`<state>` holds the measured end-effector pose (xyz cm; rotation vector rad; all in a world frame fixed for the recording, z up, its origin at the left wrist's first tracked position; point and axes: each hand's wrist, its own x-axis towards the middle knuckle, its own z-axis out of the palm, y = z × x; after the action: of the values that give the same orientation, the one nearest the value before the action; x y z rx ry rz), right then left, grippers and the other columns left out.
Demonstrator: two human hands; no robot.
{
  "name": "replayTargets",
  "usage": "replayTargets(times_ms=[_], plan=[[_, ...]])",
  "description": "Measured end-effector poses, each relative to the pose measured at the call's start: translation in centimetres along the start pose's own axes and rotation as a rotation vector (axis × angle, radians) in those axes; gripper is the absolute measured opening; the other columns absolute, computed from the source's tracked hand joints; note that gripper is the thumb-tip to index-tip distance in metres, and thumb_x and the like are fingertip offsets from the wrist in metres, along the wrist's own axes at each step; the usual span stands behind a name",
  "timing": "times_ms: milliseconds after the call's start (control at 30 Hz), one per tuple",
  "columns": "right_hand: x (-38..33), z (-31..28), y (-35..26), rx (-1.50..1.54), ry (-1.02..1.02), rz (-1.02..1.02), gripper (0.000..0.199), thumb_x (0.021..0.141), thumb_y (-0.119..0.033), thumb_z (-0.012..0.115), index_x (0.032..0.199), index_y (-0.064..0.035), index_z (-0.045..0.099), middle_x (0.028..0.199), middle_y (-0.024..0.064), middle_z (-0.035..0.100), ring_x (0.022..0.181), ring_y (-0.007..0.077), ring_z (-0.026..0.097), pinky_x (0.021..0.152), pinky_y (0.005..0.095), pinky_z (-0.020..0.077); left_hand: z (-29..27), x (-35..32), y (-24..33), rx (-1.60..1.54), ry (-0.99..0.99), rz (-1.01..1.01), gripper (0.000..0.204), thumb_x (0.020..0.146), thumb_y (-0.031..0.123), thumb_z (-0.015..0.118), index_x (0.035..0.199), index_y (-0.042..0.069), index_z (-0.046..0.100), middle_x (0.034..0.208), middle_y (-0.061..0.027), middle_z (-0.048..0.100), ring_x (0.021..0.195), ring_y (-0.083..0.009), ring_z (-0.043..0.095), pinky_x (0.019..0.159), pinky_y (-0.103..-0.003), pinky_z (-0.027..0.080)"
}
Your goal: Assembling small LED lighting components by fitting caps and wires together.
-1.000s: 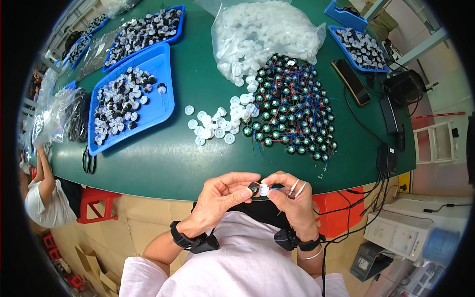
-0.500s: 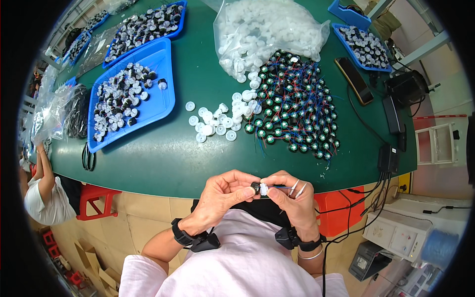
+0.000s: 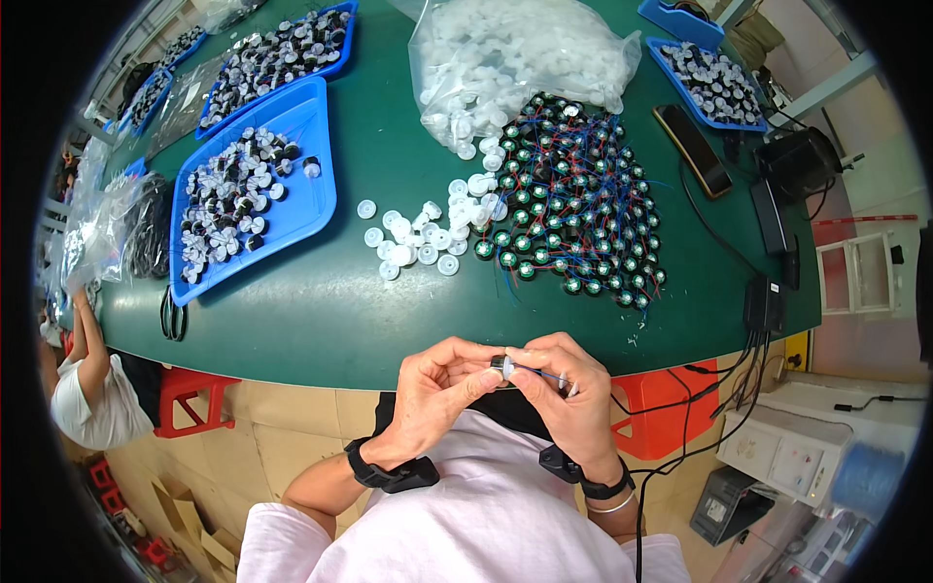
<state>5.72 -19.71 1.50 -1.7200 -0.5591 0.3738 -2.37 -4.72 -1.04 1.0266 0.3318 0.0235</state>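
Observation:
In front of my chest, just off the table's near edge, my left hand (image 3: 435,387) pinches a small black round part (image 3: 499,362) between thumb and fingers. My right hand (image 3: 567,389) has thumb and fingertips on a white plastic cap (image 3: 508,369), which sits against the black part's right side. Thin dark blue wires (image 3: 546,374) run from there across my right fingers. More small white pieces (image 3: 570,389) are tucked among those fingers. Beyond my hands lie loose white caps (image 3: 428,233) and a dense group of black round parts with red and blue wires (image 3: 573,209).
A clear bag of white caps (image 3: 525,58) lies at the far middle of the green table (image 3: 321,330). Blue trays (image 3: 326,185) of capped parts stand left, another blue tray (image 3: 714,121) far right. A phone (image 3: 692,151) and cables (image 3: 671,457) are on the right. Another person (image 3: 92,389) sits left.
The white cap now sits closer against the black part, and my right fingers have closed in over it. My view has shifted slightly.

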Motion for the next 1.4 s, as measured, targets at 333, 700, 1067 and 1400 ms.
replayTargets(times_ms=[333,700,1067,1400], plan=[[0.2,0.6,0.9,-0.048,-0.014,-0.120,0.017,0.079,0.004,0.069,0.095,-0.0003,0.064,0.082,0.0068,0.058,0.065,0.0112,0.054,0.055,0.0239,0.0437,-0.7,0.5,-0.1,-0.038,-0.023,-0.101,0.019,0.089,0.012,0.064,0.102,-0.002,0.059,0.097,-0.0116,0.066,0.077,-0.0125,0.063,0.070,-0.025,0.053],[0.3,0.5,0.5,0.061,-0.021,0.023,0.019,0.081,-0.001,0.070,0.099,-0.0005,0.066,0.090,0.0029,0.060,0.066,0.0020,0.048,0.052,0.0171,0.0336,-1.1,1.1,0.6,-0.139,-0.073,-0.155,0.018,0.092,0.016,0.060,0.100,0.000,0.058,0.095,-0.0107,0.066,0.077,-0.0120,0.063,0.073,-0.025,0.054],[0.1,1.4,1.8,0.521,0.047,0.230,0.015,0.084,-0.002,0.067,0.098,0.0034,0.065,0.090,0.0041,0.064,0.075,0.0057,0.058,0.065,0.0178,0.0475,-1.0,1.0,0.1,-0.072,-0.057,-0.109,0.019,0.093,0.017,0.058,0.101,0.000,0.056,0.096,-0.0100,0.066,0.079,-0.0125,0.063,0.072,-0.026,0.054],[0.0,0.4,0.7,-0.037,0.109,-0.108,0.006,0.081,-0.001,0.069,0.085,-0.0012,0.065,0.080,0.0034,0.062,0.059,0.0038,0.048,0.050,0.0195,0.0356,-0.8,1.9,2.7,0.067,-0.193,-0.289,0.021,0.093,0.021,0.060,0.097,0.000,0.059,0.086,-0.0058,0.063,0.073,-0.0103,0.060,0.065,-0.024,0.053]])
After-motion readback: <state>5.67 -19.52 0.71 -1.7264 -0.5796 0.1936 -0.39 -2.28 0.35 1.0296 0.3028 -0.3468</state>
